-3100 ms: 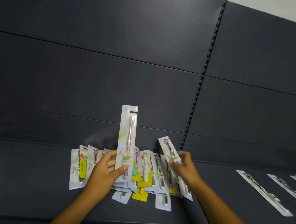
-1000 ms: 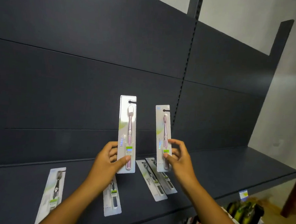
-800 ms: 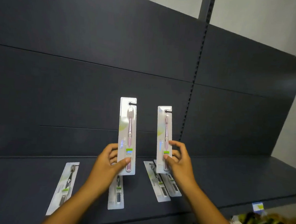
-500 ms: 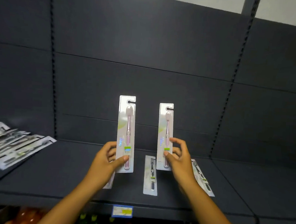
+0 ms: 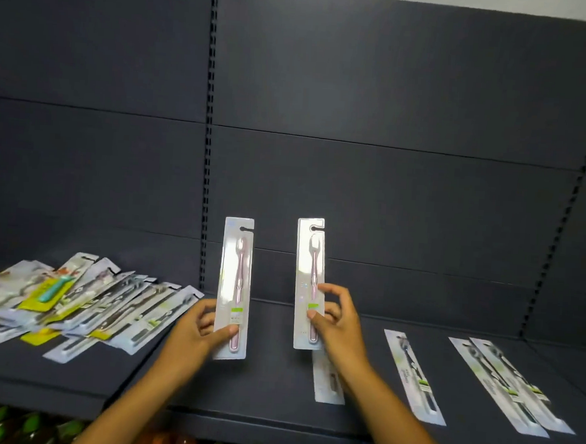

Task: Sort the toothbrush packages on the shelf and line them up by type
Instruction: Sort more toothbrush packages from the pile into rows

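My left hand (image 5: 194, 332) grips the lower end of a pink toothbrush package (image 5: 235, 280), held upright above the dark shelf (image 5: 267, 392). My right hand (image 5: 338, 324) pinches a second pink toothbrush package (image 5: 311, 271), also upright, a little to the right. A mixed pile of toothbrush packages (image 5: 74, 301) lies on the shelf at the left. Flat on the shelf to the right lie dark-brush packages: one (image 5: 328, 382) partly behind my right wrist, one (image 5: 412, 376) further right, and two overlapping ones (image 5: 511, 386) at the far right.
The shelf's dark back panels (image 5: 372, 192) rise behind, with slotted uprights (image 5: 206, 148). Below the front edge, bottles with green caps (image 5: 32, 425) stand on a lower level. Bare shelf lies between the pile and the laid-out packages.
The view has swung left, bringing the mixed pile into sight. Both hands still hold their pink packages upright side by side, now slightly further apart.
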